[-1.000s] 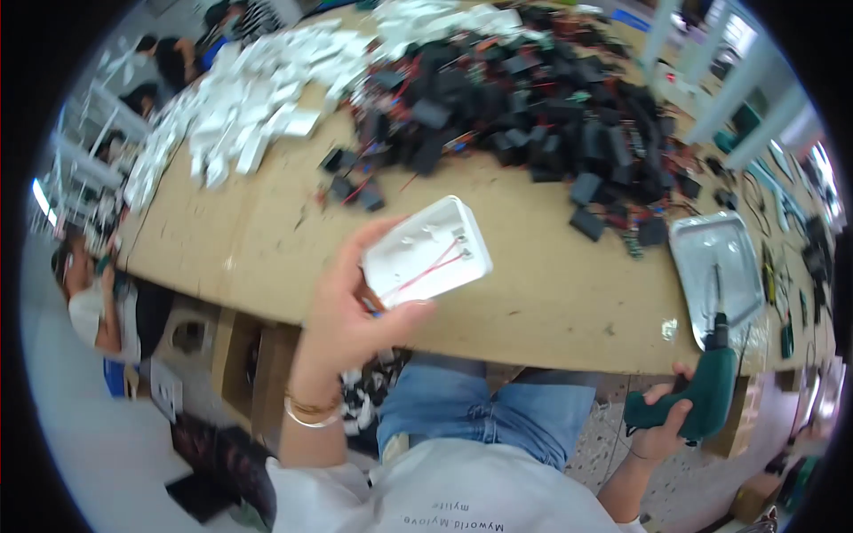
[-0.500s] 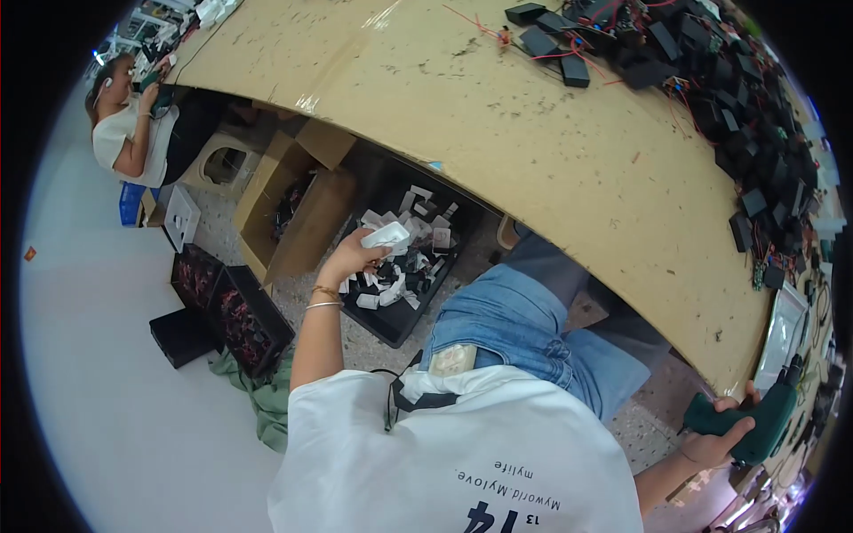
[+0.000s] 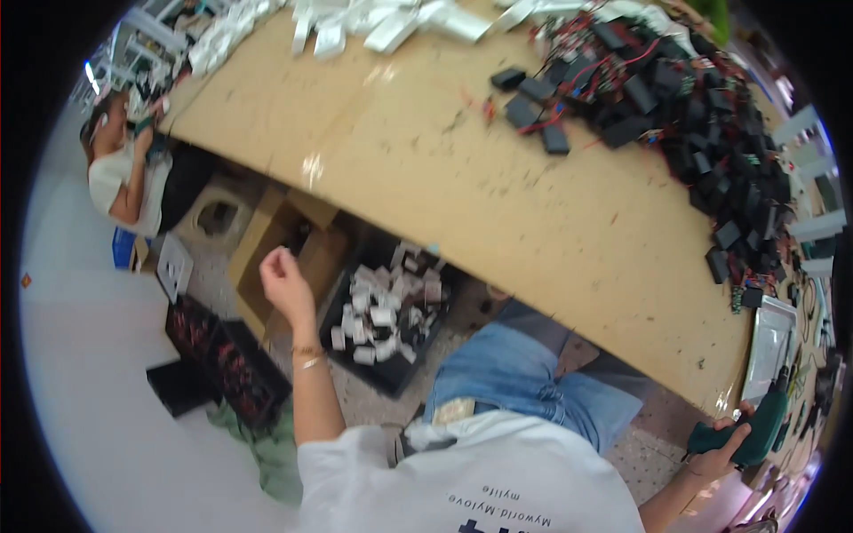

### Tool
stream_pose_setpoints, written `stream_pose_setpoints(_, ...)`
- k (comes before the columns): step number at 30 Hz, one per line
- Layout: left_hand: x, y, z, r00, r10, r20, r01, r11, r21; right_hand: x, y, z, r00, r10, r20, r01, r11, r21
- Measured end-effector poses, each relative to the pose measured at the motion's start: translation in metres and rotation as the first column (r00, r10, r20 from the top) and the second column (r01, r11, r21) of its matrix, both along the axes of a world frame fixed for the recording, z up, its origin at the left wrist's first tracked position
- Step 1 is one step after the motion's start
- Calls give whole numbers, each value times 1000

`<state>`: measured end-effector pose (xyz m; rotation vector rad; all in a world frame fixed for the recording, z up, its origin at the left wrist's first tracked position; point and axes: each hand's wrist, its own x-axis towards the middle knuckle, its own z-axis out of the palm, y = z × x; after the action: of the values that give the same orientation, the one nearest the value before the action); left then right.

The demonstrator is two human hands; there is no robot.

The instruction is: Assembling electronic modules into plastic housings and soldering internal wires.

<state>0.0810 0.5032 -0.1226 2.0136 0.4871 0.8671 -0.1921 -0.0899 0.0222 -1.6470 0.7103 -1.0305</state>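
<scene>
My left hand (image 3: 287, 282) is raised over the open cardboard box (image 3: 258, 253), fingers curled together, and nothing shows in them. Beside that box, a black bin (image 3: 384, 384) on the floor holds a heap of white plastic cases (image 3: 360, 324) mixed with small dark pieces. At the table's right end, my right hand (image 3: 716, 457) grips a green power drill (image 3: 762, 431) by its handle. The drill's nose points toward a shiny metal tray (image 3: 771, 342) on the table.
Black box-like parts with red wires (image 3: 657, 115) pile up at the table's (image 3: 400, 169) right. White cases (image 3: 386, 27) lie along its far edge. A co-worker (image 3: 129, 178) sits at the far left. Black cases with red contents (image 3: 249, 373) and green cloth (image 3: 271, 457) lie on the floor.
The white case has left my left hand. That hand has moved from the black bin leftward to over the cardboard box. My right hand keeps hold of the drill. The view has tilted up.
</scene>
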Motion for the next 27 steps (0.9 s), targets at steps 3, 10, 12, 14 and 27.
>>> stream_pose_setpoints(3, 51, -93, 103, 929, -299, 219, 279, 953, 115, 4, -5, -5, 998, -48, -39, 47, 998, -45)
stream_pose_setpoints(10, 175, -224, 147, 787, -616, -25, 598, 752, 278, 8, -24, 3, 981, -182, -62, 158, 946, -283)
stream_pose_setpoints(12, 221, -228, 138, 856, -517, -13, 472, 770, 431, 1, -34, 1, 974, -206, -94, 173, 944, -282)
stream_pose_setpoints(14, 256, -231, 141, 917, -400, 18, 320, 759, 567, 0, -40, 3, 940, -316, -126, 276, 926, -258)
stream_pose_setpoints(27, 323, -271, 180, 653, -294, -698, 754, 171, 634, -3, -56, -1, 956, -22, 294, 130, 927, -351)
